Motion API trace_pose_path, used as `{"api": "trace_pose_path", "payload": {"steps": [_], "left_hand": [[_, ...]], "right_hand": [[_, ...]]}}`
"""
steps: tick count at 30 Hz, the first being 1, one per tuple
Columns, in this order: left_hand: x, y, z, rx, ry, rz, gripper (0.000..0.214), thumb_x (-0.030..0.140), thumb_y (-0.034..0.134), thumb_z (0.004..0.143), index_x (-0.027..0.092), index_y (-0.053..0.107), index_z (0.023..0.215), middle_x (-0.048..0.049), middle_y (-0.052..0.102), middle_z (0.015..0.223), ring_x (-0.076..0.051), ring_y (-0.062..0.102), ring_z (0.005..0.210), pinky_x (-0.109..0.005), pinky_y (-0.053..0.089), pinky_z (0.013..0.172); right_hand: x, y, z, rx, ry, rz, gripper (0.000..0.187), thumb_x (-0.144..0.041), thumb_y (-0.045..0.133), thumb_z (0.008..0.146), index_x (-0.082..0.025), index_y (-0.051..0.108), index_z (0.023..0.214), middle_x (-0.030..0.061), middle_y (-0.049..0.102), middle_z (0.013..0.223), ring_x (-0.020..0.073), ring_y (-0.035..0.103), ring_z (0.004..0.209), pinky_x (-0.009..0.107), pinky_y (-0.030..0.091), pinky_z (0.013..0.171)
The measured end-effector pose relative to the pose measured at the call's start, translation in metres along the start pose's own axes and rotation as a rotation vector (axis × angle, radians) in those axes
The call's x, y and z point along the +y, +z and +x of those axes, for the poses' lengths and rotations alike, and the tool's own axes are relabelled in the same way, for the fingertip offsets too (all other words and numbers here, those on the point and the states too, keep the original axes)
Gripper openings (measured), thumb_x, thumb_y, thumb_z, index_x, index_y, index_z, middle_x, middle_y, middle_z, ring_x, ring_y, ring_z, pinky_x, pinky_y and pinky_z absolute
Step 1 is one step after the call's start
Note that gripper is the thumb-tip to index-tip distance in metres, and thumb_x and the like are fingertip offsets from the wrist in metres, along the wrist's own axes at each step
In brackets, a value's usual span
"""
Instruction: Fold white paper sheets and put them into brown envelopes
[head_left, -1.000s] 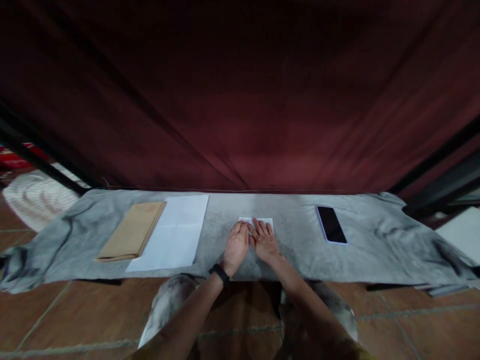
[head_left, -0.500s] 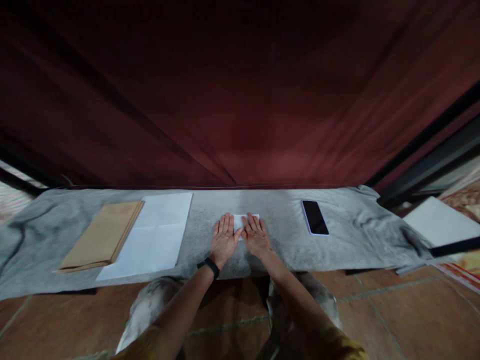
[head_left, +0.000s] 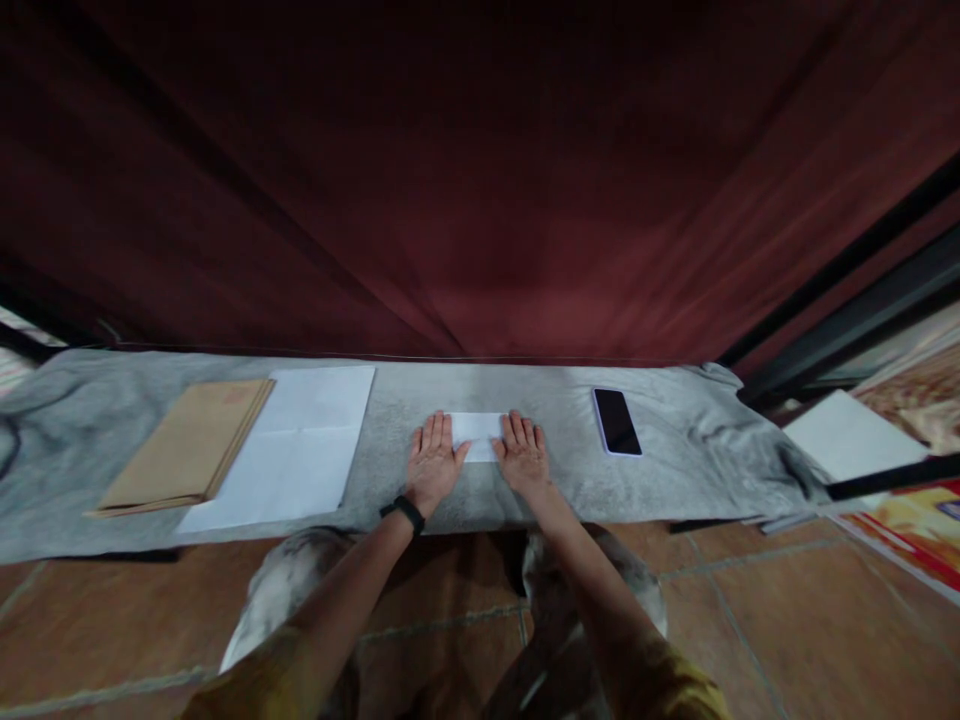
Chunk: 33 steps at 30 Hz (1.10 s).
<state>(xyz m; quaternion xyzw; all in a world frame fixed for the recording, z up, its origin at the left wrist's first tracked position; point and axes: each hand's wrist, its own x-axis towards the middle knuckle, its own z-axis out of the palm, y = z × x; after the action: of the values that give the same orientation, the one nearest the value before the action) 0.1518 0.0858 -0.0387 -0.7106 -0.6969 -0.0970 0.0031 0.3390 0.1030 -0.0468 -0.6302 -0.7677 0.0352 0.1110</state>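
Note:
A small folded white paper (head_left: 478, 438) lies flat on the grey cloth in front of me. Over its left end rests my left hand (head_left: 433, 462), palm down with the fingers stretched out and the thumb on the paper. My right hand (head_left: 523, 452) lies the same way across the right end, fingers spread. The middle of the paper shows between the two thumbs. Its ends are hidden under the hands. A black band (head_left: 405, 513) circles my left wrist.
Brown paper envelopes (head_left: 187, 440) lie stacked at the left, partly over white sheets (head_left: 300, 455) with crease lines. To the right is a phone (head_left: 617, 422) with a dark screen. The grey cloth (head_left: 480, 375) covers a narrow bench before a dark red curtain (head_left: 487, 250).
My hands have slid apart, the left one leftward and the right one rightward, so more of the paper shows between them. The whole view has shifted slightly.

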Motion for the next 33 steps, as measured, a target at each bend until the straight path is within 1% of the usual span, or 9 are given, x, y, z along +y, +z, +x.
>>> {"api": "trace_pose_path", "payload": {"steps": [7, 10, 13, 15, 18, 21, 23, 29, 33], "left_hand": [[-0.007, 0.0, -0.009, 0.034, -0.026, 0.029, 0.066, 0.045, 0.029, 0.104, 0.007, 0.031, 0.158, -0.0175, 0.034, 0.164, -0.029, 0.026, 0.154, -0.048, 0.019, 0.125], [-0.011, -0.002, -0.013, 0.019, -0.03, 0.032, 0.065, 0.043, 0.027, 0.104, 0.005, 0.032, 0.157, -0.0177, 0.034, 0.163, -0.029, 0.026, 0.154, -0.048, 0.019, 0.125], [-0.013, -0.004, -0.015, 0.004, -0.04, 0.028, 0.064, 0.041, 0.027, 0.104, 0.005, 0.033, 0.157, -0.0178, 0.035, 0.163, -0.03, 0.027, 0.154, -0.049, 0.019, 0.125], [-0.013, -0.006, -0.015, -0.001, -0.046, 0.027, 0.064, 0.041, 0.027, 0.104, 0.006, 0.033, 0.157, -0.0175, 0.035, 0.163, -0.03, 0.027, 0.154, -0.049, 0.02, 0.125], [-0.012, -0.008, -0.016, -0.001, -0.044, 0.022, 0.063, 0.04, 0.028, 0.104, 0.007, 0.034, 0.157, -0.017, 0.036, 0.163, -0.03, 0.027, 0.154, -0.049, 0.02, 0.125], [-0.012, -0.008, -0.016, 0.0, -0.036, 0.016, 0.063, 0.04, 0.028, 0.104, 0.007, 0.032, 0.158, -0.0169, 0.035, 0.163, -0.03, 0.026, 0.154, -0.049, 0.021, 0.125], [-0.013, -0.008, -0.016, 0.001, -0.032, 0.014, 0.063, 0.04, 0.028, 0.104, 0.007, 0.032, 0.158, -0.0172, 0.036, 0.163, -0.03, 0.026, 0.154, -0.049, 0.021, 0.124], [-0.016, -0.008, -0.022, 0.022, -0.04, -0.002, 0.061, 0.037, 0.032, 0.103, 0.011, 0.034, 0.157, -0.0148, 0.039, 0.162, -0.028, 0.029, 0.153, -0.047, 0.02, 0.125], [-0.023, -0.012, -0.026, 0.041, -0.063, -0.074, 0.055, 0.034, 0.039, 0.101, 0.013, 0.044, 0.152, -0.0139, 0.044, 0.159, -0.028, 0.036, 0.15, -0.047, 0.025, 0.124]], "right_hand": [[0.009, 0.003, -0.004, 0.067, 0.009, 0.011, 0.055, -0.041, 0.031, 0.107, -0.019, 0.039, 0.157, 0.0134, 0.037, 0.162, 0.0324, 0.036, 0.148, 0.056, 0.025, 0.12], [0.011, 0.001, -0.005, 0.055, 0.015, -0.006, 0.055, -0.041, 0.033, 0.107, -0.02, 0.04, 0.156, 0.0128, 0.037, 0.162, 0.0322, 0.037, 0.148, 0.055, 0.026, 0.12], [0.011, -0.004, -0.004, 0.037, 0.02, -0.012, 0.055, -0.041, 0.034, 0.107, -0.018, 0.041, 0.156, 0.0138, 0.036, 0.163, 0.0327, 0.036, 0.148, 0.053, 0.026, 0.12], [0.007, -0.008, -0.003, 0.064, 0.016, 0.0, 0.057, -0.041, 0.033, 0.107, -0.013, 0.038, 0.157, 0.0167, 0.034, 0.163, 0.0336, 0.035, 0.149, 0.055, 0.024, 0.12], [-0.005, -0.013, -0.003, 0.104, -0.077, 0.038, 0.059, -0.04, 0.033, 0.107, -0.011, 0.034, 0.158, 0.0161, 0.029, 0.165, 0.032, 0.03, 0.152, 0.054, 0.021, 0.123], [-0.02, -0.012, -0.007, 0.046, -0.274, 0.069, 0.056, -0.043, 0.035, 0.107, -0.02, 0.035, 0.159, 0.0082, 0.025, 0.168, 0.0279, 0.027, 0.153, 0.049, 0.019, 0.125], [-0.028, -0.008, -0.011, -0.011, -0.339, 0.068, 0.055, -0.045, 0.036, 0.107, -0.024, 0.037, 0.158, 0.0061, 0.026, 0.167, 0.0268, 0.028, 0.153, 0.049, 0.019, 0.125], [-0.028, -0.002, -0.014, -0.061, -0.306, 0.055, 0.056, -0.047, 0.039, 0.106, -0.025, 0.037, 0.158, 0.0089, 0.027, 0.166, 0.0268, 0.03, 0.153, 0.049, 0.021, 0.125], [-0.027, -0.001, -0.012, -0.078, -0.3, 0.057, 0.056, -0.047, 0.039, 0.106, -0.026, 0.036, 0.158, 0.0083, 0.026, 0.167, 0.0267, 0.029, 0.153, 0.049, 0.021, 0.125]]}}
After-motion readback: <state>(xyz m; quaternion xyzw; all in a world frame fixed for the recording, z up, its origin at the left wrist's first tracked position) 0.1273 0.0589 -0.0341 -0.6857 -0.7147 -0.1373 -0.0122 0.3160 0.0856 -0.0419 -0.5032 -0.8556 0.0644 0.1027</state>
